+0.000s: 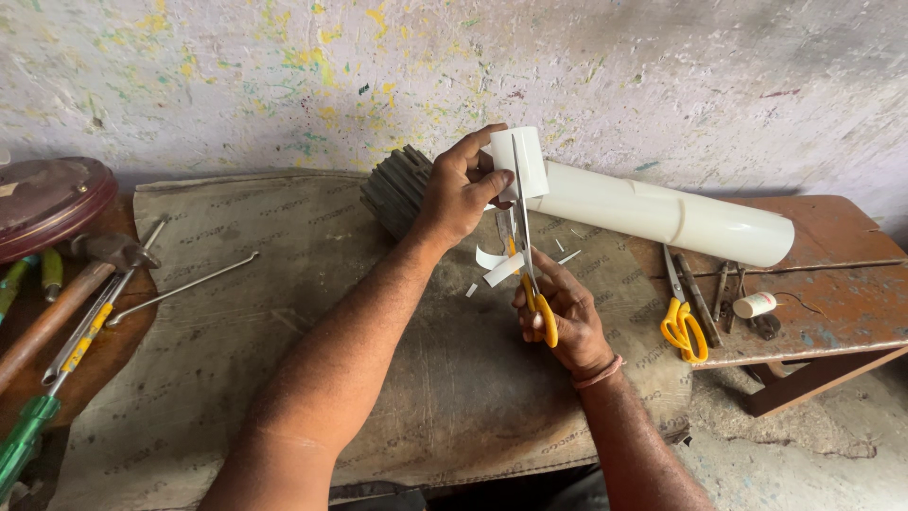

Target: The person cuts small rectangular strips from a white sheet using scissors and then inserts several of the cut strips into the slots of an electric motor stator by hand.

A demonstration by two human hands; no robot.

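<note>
My left hand [458, 189] pinches a small curved piece of white sheet [523, 161] and holds it up above a brown cloth-covered bench [284, 312]. My right hand [558, 317] grips yellow-handled scissors [530, 246], whose blades point upward and run across the white piece. White offcut strips [497, 265] curl beside the blades, just above my right hand. A few tiny white scraps [567, 254] lie on the cloth nearby.
A long white roll [662, 213] lies behind the hands, next to a dark ribbed cylinder [395, 187]. A second pair of yellow scissors [683, 317], metal tools and a thread spool [755, 304] lie on the wooden board at right. A hammer [76, 284], screwdriver [57, 378] and bent rod [180, 287] lie at left.
</note>
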